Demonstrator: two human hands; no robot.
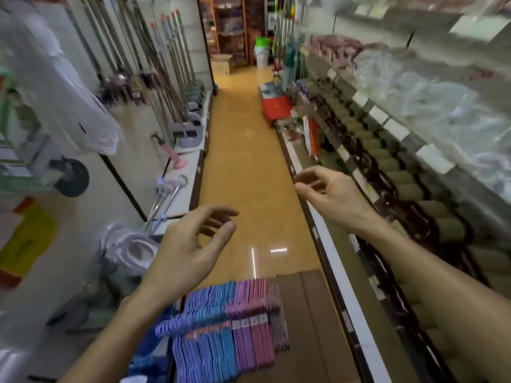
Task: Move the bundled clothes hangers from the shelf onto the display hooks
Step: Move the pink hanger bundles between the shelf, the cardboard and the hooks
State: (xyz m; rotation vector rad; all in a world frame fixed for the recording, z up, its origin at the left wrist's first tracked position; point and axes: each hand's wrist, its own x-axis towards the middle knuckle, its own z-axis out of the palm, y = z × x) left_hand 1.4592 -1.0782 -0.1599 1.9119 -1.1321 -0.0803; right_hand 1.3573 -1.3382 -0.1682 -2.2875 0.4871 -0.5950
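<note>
Hanger bundles (221,335) cut off below

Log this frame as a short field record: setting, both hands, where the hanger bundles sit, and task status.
setting: shop aisle with an orange tiled floor, shelving on both sides
left hand: raised over the aisle, fingers loosely curled, holding nothing
right hand: raised near the right shelf edge, fingers relaxed, holding nothing
blue, purple and pink plastic hanger bundles: stacked in rows on a brown flat surface below the hands
contact: neither hand touches the bundles
task status: no bundle picked up yet
image quality: right-side shelves motion-blurred
</note>
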